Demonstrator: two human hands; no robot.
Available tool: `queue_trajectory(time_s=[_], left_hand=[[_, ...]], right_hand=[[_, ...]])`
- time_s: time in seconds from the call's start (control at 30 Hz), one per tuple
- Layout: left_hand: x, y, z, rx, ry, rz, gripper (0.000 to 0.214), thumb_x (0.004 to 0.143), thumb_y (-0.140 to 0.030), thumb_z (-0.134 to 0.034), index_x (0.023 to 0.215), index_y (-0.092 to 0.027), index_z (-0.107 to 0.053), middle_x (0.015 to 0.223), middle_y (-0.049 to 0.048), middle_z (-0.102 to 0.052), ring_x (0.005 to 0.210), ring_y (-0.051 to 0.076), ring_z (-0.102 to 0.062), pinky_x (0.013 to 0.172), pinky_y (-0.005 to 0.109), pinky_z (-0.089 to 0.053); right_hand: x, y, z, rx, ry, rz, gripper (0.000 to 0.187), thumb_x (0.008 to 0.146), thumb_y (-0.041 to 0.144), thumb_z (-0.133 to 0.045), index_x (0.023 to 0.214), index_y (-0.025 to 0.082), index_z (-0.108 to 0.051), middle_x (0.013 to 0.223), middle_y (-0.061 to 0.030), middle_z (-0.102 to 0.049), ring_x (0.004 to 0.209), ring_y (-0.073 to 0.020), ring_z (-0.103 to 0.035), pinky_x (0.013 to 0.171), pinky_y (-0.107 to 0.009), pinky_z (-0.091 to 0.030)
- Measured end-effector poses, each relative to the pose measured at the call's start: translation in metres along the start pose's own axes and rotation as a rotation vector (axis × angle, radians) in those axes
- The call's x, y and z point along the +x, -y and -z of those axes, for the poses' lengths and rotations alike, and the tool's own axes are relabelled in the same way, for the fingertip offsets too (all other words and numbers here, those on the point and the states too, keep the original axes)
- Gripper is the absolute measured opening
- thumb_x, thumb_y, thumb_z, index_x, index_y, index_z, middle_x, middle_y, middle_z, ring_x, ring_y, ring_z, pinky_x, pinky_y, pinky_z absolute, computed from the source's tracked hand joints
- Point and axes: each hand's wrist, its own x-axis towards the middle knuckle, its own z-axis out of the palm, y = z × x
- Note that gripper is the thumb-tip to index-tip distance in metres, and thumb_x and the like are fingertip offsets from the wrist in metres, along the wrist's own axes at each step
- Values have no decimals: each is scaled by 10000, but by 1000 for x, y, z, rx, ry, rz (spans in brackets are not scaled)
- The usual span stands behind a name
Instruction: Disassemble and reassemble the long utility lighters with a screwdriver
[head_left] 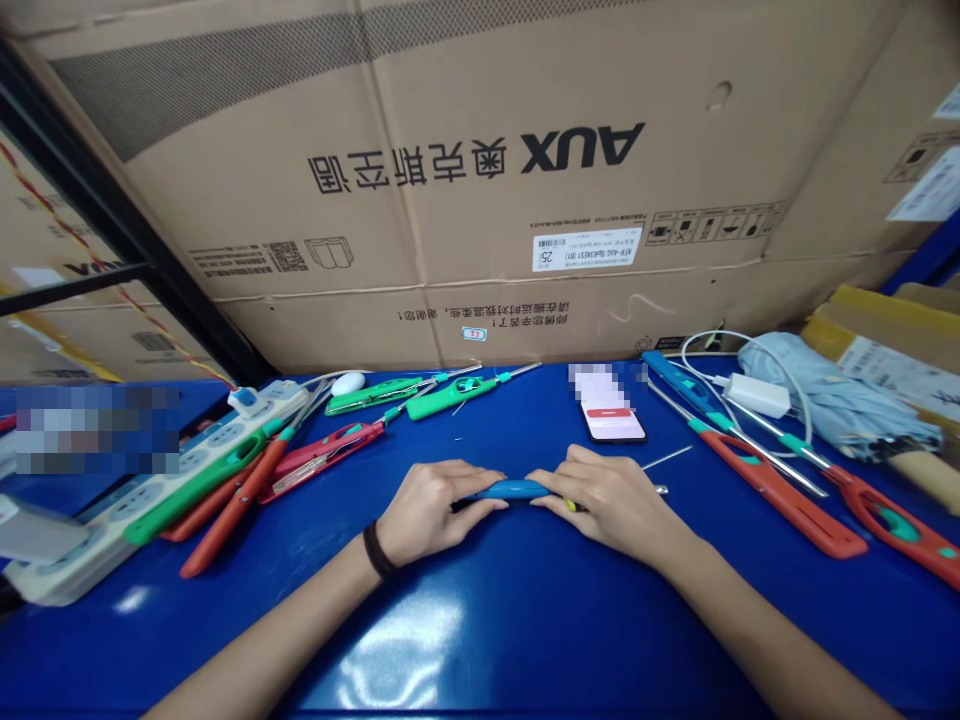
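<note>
Both my hands rest on the blue table (480,620), gripping one blue long-necked lighter (514,489) between them. My left hand (431,510), with a black band at the wrist, closes round its left end. My right hand (611,500) closes round the right end, where a thin metal tip (660,489) sticks out past the fingers. Something small and yellow shows under the right fingers; I cannot make it out.
Green and red lighters (442,393) lie at the back left beside a white power strip (112,520). A phone (611,410) lies behind my hands. Red and blue lighters (780,495), a white charger (757,395) and a folded umbrella (840,400) lie right. A cardboard box (480,180) walls the back.
</note>
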Motion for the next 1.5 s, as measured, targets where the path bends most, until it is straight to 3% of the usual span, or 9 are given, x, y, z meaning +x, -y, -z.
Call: queue_trajectory(time_s=[0.47,0.63,0.73,0.93,1.1,1.33,1.5], left_hand=[[1,4,6,-90,29,79,388,827,-355,-631,1200,-256,-594,1050,41,-697,920,180,-667,815,273,-530],[3,7,10,-265,100,130,248,886,-268,-551,1099,-213,-664,1040,48,-702,921,167,-667,835,257,-523],[3,8,14,-288,138,95,253,852,-278,-602,1081,-197,-672,1052,52,-700,953,172,-659,867,260,-513],[4,1,13,-63,91,-53,306,859,-326,-592,1135,-200,-631,1038,52,-700,902,163,-662,816,257,-522],[3,-6,3,109,24,-79,252,915,-269,-498,1109,-168,-624,955,50,-705,833,151,-656,737,241,-534],[-1,-10,-6,169,-7,-70,220,910,-245,-500,1066,-157,-628,886,43,-695,761,154,-640,651,241,-521],[0,-11,-3,149,1,-86,222,910,-232,-497,1071,-151,-627,880,53,-699,752,158,-641,648,241,-516]], right_hand=[[1,-1,6,88,77,-119,274,835,319,-628,1098,243,-652,724,-16,-661,733,-164,-564,556,-227,-408],[2,1,4,104,77,-106,295,815,316,-654,1102,249,-650,733,-14,-661,731,-163,-566,552,-227,-404],[2,1,3,114,70,-95,281,829,325,-637,1099,250,-651,728,-16,-660,730,-159,-559,560,-224,-399],[2,3,3,113,84,-76,275,880,384,-553,1101,247,-642,692,-15,-642,730,-158,-543,562,-223,-388],[3,6,5,103,108,-66,262,925,377,-475,1072,234,-638,737,-23,-649,727,-152,-534,557,-229,-388],[2,8,3,9,66,11,277,937,324,-458,1044,166,-659,736,-45,-662,690,-156,-535,525,-252,-371],[2,10,5,12,98,-7,251,929,314,-476,1013,173,-666,731,-39,-662,696,-160,-536,526,-259,-369]])
